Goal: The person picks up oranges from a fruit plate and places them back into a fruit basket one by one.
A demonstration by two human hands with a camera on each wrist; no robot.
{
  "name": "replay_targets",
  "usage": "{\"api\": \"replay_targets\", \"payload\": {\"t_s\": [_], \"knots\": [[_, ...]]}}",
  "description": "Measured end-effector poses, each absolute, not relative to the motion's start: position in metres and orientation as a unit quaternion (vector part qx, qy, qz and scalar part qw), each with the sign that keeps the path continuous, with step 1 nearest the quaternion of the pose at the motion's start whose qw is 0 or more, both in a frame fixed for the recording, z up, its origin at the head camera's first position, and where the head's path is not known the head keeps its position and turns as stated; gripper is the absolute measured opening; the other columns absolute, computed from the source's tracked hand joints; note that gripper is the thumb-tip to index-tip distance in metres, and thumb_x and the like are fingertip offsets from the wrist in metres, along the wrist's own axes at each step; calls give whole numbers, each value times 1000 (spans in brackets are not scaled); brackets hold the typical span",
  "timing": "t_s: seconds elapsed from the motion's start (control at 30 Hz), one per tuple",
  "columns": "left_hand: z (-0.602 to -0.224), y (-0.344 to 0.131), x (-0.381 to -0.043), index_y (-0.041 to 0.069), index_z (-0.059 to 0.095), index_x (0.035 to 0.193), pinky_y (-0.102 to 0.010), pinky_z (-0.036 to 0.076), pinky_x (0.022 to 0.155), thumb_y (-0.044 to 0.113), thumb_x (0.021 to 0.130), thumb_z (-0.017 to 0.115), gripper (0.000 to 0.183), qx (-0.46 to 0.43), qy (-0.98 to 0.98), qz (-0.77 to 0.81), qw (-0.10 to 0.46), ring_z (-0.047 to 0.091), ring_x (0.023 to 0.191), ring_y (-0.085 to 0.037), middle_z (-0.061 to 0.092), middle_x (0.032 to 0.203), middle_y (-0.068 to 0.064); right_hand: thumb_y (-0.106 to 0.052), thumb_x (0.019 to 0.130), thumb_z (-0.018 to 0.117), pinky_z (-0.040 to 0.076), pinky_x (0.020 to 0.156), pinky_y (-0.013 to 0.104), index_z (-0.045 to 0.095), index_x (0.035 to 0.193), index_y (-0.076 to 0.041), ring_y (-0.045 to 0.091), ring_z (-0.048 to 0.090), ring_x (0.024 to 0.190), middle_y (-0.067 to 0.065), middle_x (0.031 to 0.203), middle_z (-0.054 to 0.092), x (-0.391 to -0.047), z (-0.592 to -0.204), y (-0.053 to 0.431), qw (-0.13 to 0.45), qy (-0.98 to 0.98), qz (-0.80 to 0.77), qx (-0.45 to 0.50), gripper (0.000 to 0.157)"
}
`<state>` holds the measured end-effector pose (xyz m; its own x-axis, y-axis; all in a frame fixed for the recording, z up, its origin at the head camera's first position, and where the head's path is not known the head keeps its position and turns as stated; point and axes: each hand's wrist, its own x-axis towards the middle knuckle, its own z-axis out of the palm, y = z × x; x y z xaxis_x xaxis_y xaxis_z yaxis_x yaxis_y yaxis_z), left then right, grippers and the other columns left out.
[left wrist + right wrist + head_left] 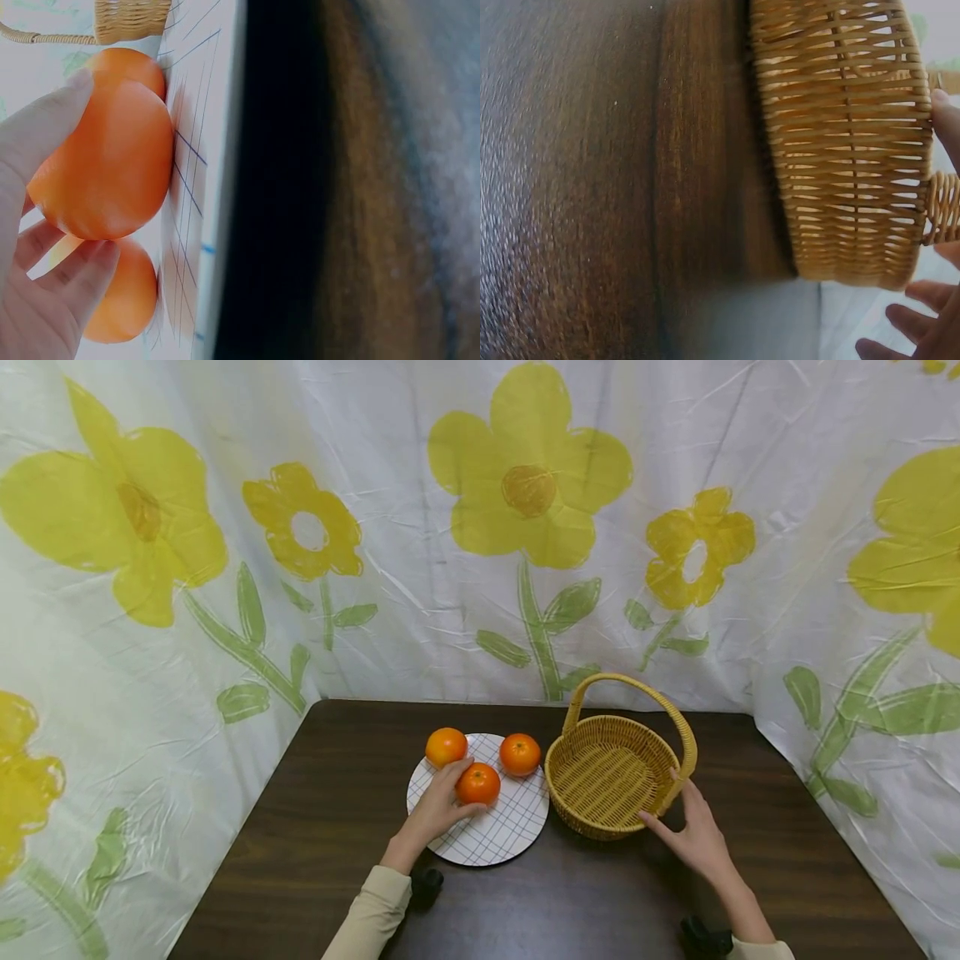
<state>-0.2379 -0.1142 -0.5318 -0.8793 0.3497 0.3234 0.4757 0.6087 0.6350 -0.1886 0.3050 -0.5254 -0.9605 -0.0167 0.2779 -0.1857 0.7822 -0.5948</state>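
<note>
My left hand holds the front orange on a round white plate with a dark grid pattern, thumb on one side and fingers on the other. Two more fruits share the plate: a back-left orange and a back-right orange. In the left wrist view, the held orange sits close against the plate. To the right stands a woven basket with a tall handle. My right hand touches its right rim with the thumb, the fingers loosely spread by the handle's base.
The dark wooden table carries plate and basket side by side. Behind it hangs a white curtain printed with yellow flowers. In the right wrist view the basket's woven side rises from the tabletop.
</note>
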Motion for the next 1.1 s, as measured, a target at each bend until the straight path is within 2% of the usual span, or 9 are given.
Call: {"api": "replay_targets", "payload": {"t_s": [0.13,0.4,0.63,0.9,1.1], "knots": [[-533,-113,-240,4,44,135,-42,41,101,32,74,77,75,-230,-892,-378,93,47,119,-25,48,131,-10,-42,82,68,29,78,76,16,150,-13,52,27,128,24,150,17,-188,-525,305,116,-942,312,40,90],[-536,-111,-239,5,48,132,-41,44,97,32,71,79,73,-213,-888,-392,110,49,115,-25,51,126,-9,-49,87,58,30,80,75,8,150,-8,52,24,129,22,153,8,-186,-522,307,66,-953,295,22,91],[-533,-112,-237,3,50,130,-43,44,96,31,69,81,74,-209,-886,-393,130,50,113,-26,53,124,-9,-52,86,56,31,80,75,7,150,-9,52,24,129,21,153,8,-187,-523,305,57,-956,287,18,92],[-527,-108,-237,7,50,130,-41,46,95,33,70,79,71,-215,-880,-399,141,51,114,-23,52,126,-8,-58,86,53,31,84,72,8,150,-6,50,24,130,22,153,11,-187,-523,305,56,-966,252,3,94],[-522,-102,-239,7,52,129,-38,49,90,31,71,80,69,-214,-869,-422,143,53,113,-22,53,126,-8,-59,86,52,30,80,75,3,150,-11,51,21,130,21,153,9,-188,-525,306,47,-966,253,6,94]]}}
